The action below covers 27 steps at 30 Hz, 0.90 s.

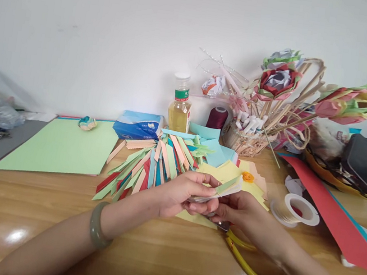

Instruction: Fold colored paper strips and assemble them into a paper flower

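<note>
My left hand (pixel 180 195), with a green bangle (pixel 98 225) on the wrist, is closed around a bundle of folded paper (pixel 231 186) in pale green and white. Against the bundle's lower right side, my right hand (pixel 241 209) has its fingers bent and pressed together. What these fingers pinch is hidden behind the paper and my other hand. Just below lie scissors with yellow handles (pixel 253 270), their blades mostly covered by my hands. Yellow paper sheets (pixel 226 173) spread out behind, with a small orange paper rose (pixel 248 177) on them.
Folded paper strips (pixel 151 169) are heaped left of centre. A spool of wire or thread (pixel 296 210) and red paper (pixel 336 213) lie right. Behind stand an oil bottle (pixel 180 105), a tissue pack (pixel 139 125) and a basket (pixel 246 142) with paper flowers. Green sheets (pixel 59 147) lie left.
</note>
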Motion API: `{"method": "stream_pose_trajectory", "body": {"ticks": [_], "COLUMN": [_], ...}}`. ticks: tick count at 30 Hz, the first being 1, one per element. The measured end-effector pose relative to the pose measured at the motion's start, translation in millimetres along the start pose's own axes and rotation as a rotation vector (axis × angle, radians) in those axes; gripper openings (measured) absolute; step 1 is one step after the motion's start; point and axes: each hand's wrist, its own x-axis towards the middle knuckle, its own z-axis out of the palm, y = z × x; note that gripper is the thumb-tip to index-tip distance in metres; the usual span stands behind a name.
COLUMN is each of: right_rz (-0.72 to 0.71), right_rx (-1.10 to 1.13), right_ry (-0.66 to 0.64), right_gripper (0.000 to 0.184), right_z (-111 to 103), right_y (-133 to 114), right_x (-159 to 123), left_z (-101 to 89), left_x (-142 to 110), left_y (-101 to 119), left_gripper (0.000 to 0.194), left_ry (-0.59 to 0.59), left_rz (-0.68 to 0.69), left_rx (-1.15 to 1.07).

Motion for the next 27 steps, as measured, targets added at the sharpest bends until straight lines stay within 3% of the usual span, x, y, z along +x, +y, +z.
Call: {"method": "stream_pose_trajectory", "body": {"ticks": [4, 8, 13, 16, 22, 27], "right_rz": [0.027, 0.03, -0.032, -0.097, -0.172, -0.177], "right_rx": [-0.025, -0.109, -0.438, -0.697, -1.077, -1.305], "right_ry": [0.095, 0.104, 0.112, 0.209, 0.362, 0.335], "right_gripper": [0.044, 0.043, 0.031, 0.03, 0.027, 0.025], "right_z": [-3.4, -8.8, -14.0, -12.2, -8.5, -12.0], "right_y": [4.8, -1.2, -13.6, -17.0, -7.5, 1.2], "right_x": [3.2, -1.4, -13.3, -16.7, -15.7, -17.2], "left_z": [-1.4, -3.3, -3.4, -3.5, -4.9, -4.5], "left_x": [-0.6, 0.5, 2.9, 4.1, 5.2, 5.6], "left_y": [3.4, 3.9, 2.5, 2.6, 1.9, -0.8], "left_gripper": [0.015, 0.017, 0.017, 0.017, 0.014, 0.016], "left_ry": [-0.001, 0.003, 0.122, 0.182, 0.178, 0.169], "left_rz": [-0.028, -0.049, -0.039, -0.027, -0.02, -0.029], "left_rx": [-0.056, -0.111, -0.076, -0.045, -0.066, -0.054]}}
